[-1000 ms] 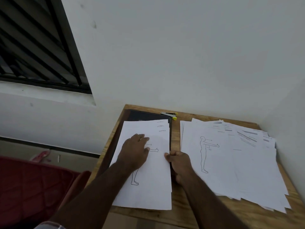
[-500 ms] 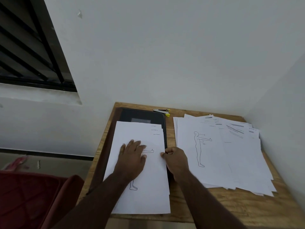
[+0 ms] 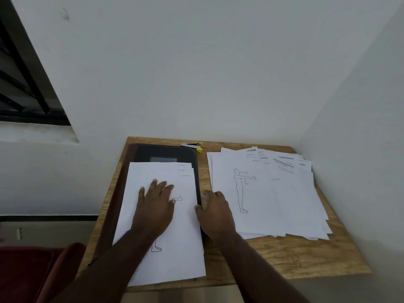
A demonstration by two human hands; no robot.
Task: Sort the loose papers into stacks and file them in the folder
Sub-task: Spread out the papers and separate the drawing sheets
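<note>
Several sheets form a stack (image 3: 161,224) on the dark folder (image 3: 164,153); the left hand (image 3: 156,206) presses flat on them, the right hand (image 3: 215,212) pinches their right edge. Right of it spread loose papers (image 3: 284,197); beyond, a stapler (image 3: 193,145), wooden table (image 3: 295,256), white walls (image 3: 196,73).

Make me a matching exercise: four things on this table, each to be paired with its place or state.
Things:
1. stapler
2. folder
3. loose papers
4. left hand

Places or states:
A. fanned out on the right side of the table
B. flat on the left stack
C. at the far edge, with a yellow tip
D. dark, under the left stack

Pairs: 1-C, 2-D, 3-A, 4-B
</note>
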